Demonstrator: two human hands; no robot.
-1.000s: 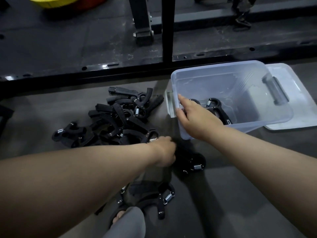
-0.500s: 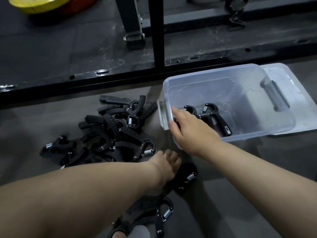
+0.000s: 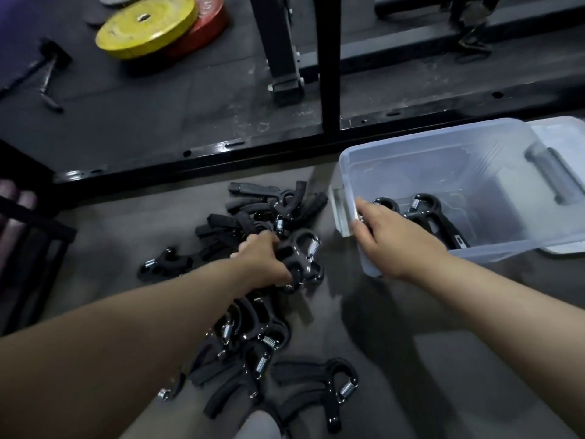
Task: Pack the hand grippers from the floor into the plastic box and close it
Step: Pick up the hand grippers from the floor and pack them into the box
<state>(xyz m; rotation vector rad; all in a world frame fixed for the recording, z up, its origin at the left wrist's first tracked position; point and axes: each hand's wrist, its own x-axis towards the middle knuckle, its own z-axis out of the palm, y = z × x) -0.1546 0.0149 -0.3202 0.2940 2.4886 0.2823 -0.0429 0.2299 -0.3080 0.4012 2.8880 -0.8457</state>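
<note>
Several black hand grippers (image 3: 262,213) with steel springs lie heaped on the grey floor. My left hand (image 3: 261,261) is closed around a hand gripper (image 3: 302,253), held just above the heap. More hand grippers (image 3: 253,353) lie under my left forearm, and one hand gripper (image 3: 329,388) sits apart near the bottom. The clear plastic box (image 3: 474,153) stands open at the right. My right hand (image 3: 389,239) grips its near left corner. Two hand grippers (image 3: 433,217) lie inside the box.
The box's lid (image 3: 563,137) lies flat behind and right of the box. A black steel rack frame (image 3: 329,68) crosses the floor beyond the heap. Yellow and red weight plates (image 3: 148,23) sit far left. A dark metal stand (image 3: 28,232) is at the left edge.
My left hand has risen from the floor near the lower grippers to the middle of the heap and closed on one gripper. My right hand stays on the box corner. The view tilted up.
</note>
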